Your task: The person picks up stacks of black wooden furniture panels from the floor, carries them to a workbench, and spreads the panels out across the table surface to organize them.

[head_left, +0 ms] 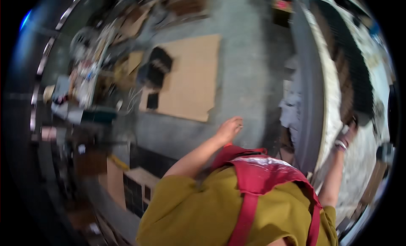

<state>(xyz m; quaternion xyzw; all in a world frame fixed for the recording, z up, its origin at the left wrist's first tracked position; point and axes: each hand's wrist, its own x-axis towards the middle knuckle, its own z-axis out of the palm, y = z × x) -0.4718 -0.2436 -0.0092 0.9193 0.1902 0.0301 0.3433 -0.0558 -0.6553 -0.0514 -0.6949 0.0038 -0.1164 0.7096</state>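
My left hand (230, 129) hangs in front of my red apron (270, 174), over the grey floor. Its fingers curl in loosely and nothing shows in them. Off to the right, my right hand (349, 135) reaches over a pale-covered table (359, 161). It is at the near end of a long row of dark, thin pieces (353, 64) packed side by side. A bracelet or band circles that wrist. Blur smears the right fingers, so whether they grip the end piece is unclear.
A flat cardboard sheet (192, 76) lies on the floor ahead, with black boxy objects (156, 68) at its left side. Cluttered shelving (91, 76) stands farther left. A grey panel (306, 85) runs along the table's near side. A small box (282, 12) is at the far right.
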